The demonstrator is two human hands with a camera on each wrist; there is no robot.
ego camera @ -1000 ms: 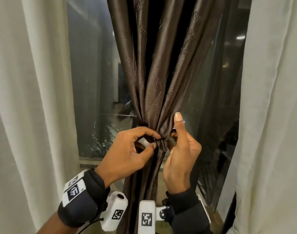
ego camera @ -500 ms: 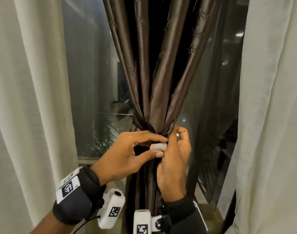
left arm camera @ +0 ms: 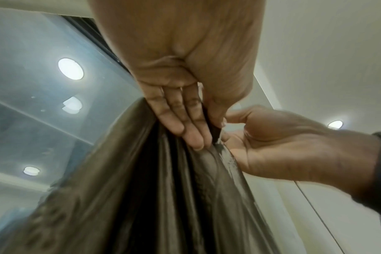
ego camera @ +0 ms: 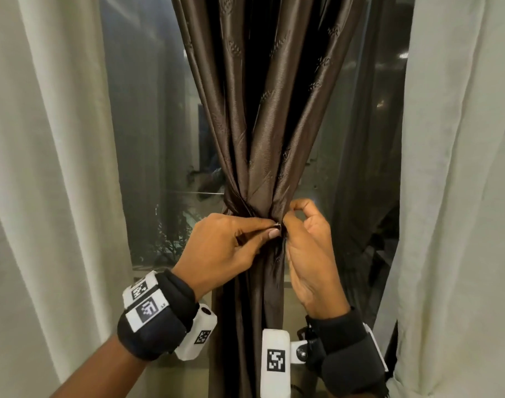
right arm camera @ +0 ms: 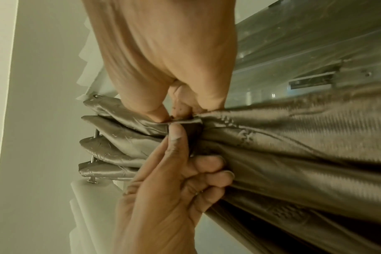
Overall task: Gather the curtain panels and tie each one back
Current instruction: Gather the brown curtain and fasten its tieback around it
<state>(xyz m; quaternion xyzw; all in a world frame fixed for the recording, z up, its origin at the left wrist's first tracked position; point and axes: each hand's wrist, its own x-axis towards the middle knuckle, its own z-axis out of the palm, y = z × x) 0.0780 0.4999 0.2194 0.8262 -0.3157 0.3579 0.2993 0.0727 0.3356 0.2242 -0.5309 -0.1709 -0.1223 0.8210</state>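
A brown satin curtain panel point(ego camera: 262, 124) hangs gathered into a narrow bundle in the middle of the window. A dark brown tieback band point(ego camera: 236, 206) is wrapped round its waist. My left hand point(ego camera: 274, 228) pinches the band's end between thumb and forefinger at the front of the bundle. My right hand point(ego camera: 287, 225) pinches the other end right beside it, fingertips almost touching. In the right wrist view the left thumb point(right arm camera: 177, 135) presses on the band point(right arm camera: 195, 129). The left wrist view shows the left fingers point(left arm camera: 185, 123) lying on the folds.
White curtains hang at the left point(ego camera: 44, 168) and the right point(ego camera: 461, 168) of the brown panel. Dark window glass point(ego camera: 148, 124) lies behind, with a sill point(ego camera: 151, 268) below it. The curtain rod and rings point(right arm camera: 93, 137) show in the right wrist view.
Both hands have come together at the front of the bundle. The white piece that my left hand pinched is now hidden. My right forefinger, straight a second ago, has curled in.
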